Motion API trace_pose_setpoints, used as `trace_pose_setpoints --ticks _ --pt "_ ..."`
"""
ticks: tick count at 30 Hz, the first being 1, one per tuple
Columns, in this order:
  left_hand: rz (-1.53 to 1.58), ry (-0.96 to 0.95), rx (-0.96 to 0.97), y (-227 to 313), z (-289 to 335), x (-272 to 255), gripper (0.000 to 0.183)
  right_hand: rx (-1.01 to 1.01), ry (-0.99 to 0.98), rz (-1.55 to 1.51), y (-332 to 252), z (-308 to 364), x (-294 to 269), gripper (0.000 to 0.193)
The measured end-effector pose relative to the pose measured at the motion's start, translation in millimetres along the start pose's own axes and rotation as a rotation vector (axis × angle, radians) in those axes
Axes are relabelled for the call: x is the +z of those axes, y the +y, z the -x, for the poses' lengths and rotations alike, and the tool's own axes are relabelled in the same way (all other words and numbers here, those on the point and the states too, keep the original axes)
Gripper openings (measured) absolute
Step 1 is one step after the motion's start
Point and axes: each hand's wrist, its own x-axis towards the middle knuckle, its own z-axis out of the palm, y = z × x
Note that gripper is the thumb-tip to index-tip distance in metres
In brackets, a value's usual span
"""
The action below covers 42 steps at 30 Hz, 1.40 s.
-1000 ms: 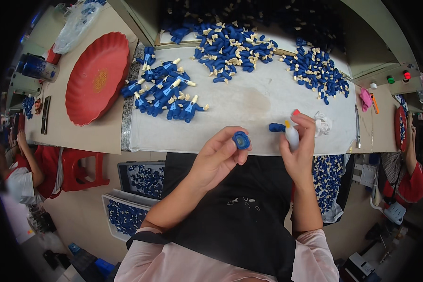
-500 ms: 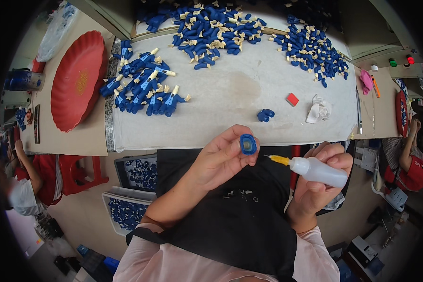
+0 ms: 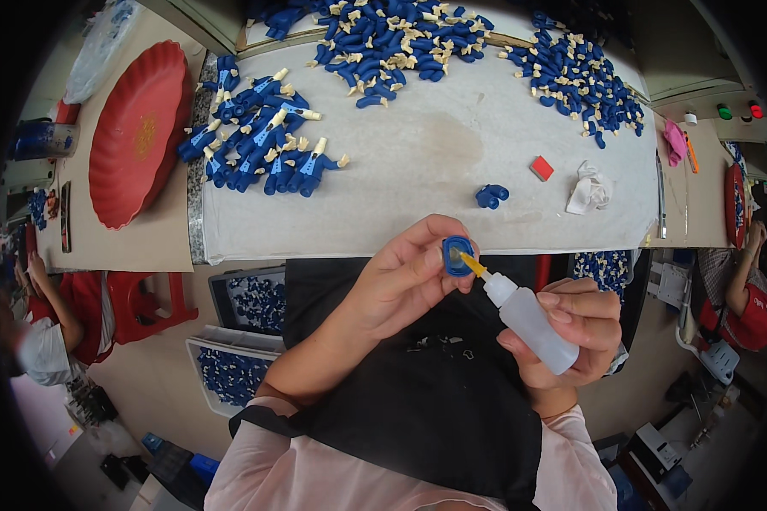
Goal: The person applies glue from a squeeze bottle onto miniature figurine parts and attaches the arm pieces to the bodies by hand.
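Between the fingertips of my left hand is a small blue hollow plastic part, its rectangular opening turned up toward me. My right hand grips a translucent white dropper bottle, tilted so that its yellow needle tip reaches the part's opening. Whether liquid is coming out is too small to see. Beyond the hands, a small blue piece lies on the white-covered table.
Blue figure bodies are heaped at the table's left. Piles of blue arm pieces with cream hands lie at the back. A red block and crumpled tissue sit to the right. A red scalloped tray stands left; bins of parts are below.
My right hand has moved left and turned the bottle, bringing its needle tip from beside the blue part to its opening. My left hand still holds the part, slightly farther right.
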Motion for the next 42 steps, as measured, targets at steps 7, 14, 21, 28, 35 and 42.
trace_pose_setpoints --ticks 7,14,21,28,35,42 --pt "0.004 -0.002 -0.008 -0.5 -0.3 -0.6 0.023 -0.008 -0.011 0.027 2.2 -0.3 1.4 0.044" --pt "-0.019 0.022 -0.004 -2.0 -1.0 0.9 0.023 -0.023 -0.015 0.007 2.7 1.1 0.8 0.044" --pt "-0.055 0.020 0.001 -0.1 -1.0 1.3 0.023 -0.036 0.020 0.017 4.1 0.7 3.8 0.043" --pt "-0.203 0.126 0.051 1.7 -0.8 9.1 0.027 -0.056 0.021 0.034 5.5 2.1 3.0 0.042" --pt "-0.293 0.179 0.088 2.3 -0.8 10.3 0.029 -0.059 0.009 0.046 6.3 2.2 2.4 0.042" --pt "-0.286 0.133 0.117 3.8 -0.4 6.0 0.025 -0.063 0.005 0.064 6.7 3.1 2.5 0.043"
